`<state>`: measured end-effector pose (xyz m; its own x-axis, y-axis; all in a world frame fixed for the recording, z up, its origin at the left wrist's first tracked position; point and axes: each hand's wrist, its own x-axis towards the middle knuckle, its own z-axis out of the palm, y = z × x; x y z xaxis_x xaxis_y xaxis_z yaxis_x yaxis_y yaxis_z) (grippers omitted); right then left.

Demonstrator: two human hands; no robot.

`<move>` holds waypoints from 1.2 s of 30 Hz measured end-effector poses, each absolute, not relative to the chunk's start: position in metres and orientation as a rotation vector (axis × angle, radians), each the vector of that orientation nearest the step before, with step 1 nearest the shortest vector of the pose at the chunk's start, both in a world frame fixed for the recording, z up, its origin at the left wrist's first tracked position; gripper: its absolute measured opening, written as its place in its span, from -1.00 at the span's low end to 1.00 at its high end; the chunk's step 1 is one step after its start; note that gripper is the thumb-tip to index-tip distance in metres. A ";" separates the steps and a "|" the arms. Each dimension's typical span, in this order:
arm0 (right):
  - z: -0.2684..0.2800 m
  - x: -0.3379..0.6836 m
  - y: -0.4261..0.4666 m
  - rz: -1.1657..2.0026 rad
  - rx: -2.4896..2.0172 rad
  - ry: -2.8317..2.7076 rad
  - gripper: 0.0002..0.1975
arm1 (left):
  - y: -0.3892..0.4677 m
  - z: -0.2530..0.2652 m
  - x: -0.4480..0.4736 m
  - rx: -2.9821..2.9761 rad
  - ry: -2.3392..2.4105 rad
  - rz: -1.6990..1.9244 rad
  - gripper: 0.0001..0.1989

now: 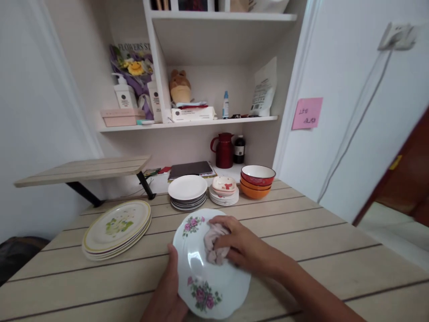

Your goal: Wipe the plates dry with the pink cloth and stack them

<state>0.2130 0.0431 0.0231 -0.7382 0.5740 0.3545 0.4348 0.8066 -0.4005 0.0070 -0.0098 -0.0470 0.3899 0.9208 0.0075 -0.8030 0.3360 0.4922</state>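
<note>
A white plate (191,286) with pink rose sprays and a wavy rim is tilted up in front of me, above the near part of the wooden table (295,232). My left hand (169,281) grips its left edge, thumb at the rim and the other fingers hidden underneath. In my right hand (237,243) is a crumpled pale pinkish cloth (216,243), pressed on the plate's upper right face with the fingers curled round it.
Yellow-rimmed oval plates (117,228) are stacked at left beside a raised wooden shelf (87,170). Behind the held plate stand stacked round plates (187,188), small dishes (224,190) and bowls (257,179). A red thermos jug (224,150) stands farther back.
</note>
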 end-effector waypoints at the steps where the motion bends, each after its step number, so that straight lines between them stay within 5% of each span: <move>1: 0.022 0.210 0.045 0.325 -0.765 -2.512 -0.70 | -0.009 -0.049 0.007 0.458 0.305 1.158 -0.37; 9: 0.021 0.219 0.060 -0.047 -1.030 -2.463 -0.53 | -0.009 -0.044 0.011 0.419 0.348 1.180 -0.35; 14: 0.024 0.225 0.045 0.153 -0.844 -2.690 -0.68 | -0.013 -0.031 0.004 0.366 0.434 1.222 -0.34; 18: 0.021 0.207 0.020 0.281 -0.624 -2.778 -0.62 | -0.012 -0.028 -0.002 0.374 0.356 1.157 -0.31; 24: 0.004 0.165 0.021 -0.088 -0.552 -2.680 -0.69 | -0.015 -0.029 0.005 0.411 0.302 1.037 -0.27; 30: -0.002 0.192 0.060 -0.388 -0.975 -2.457 -0.35 | -0.015 -0.032 0.018 0.416 0.242 1.134 -0.26; 36: -0.012 0.211 0.052 -0.210 -0.790 -2.667 -0.40 | -0.005 -0.035 -0.011 0.407 0.280 1.272 -0.29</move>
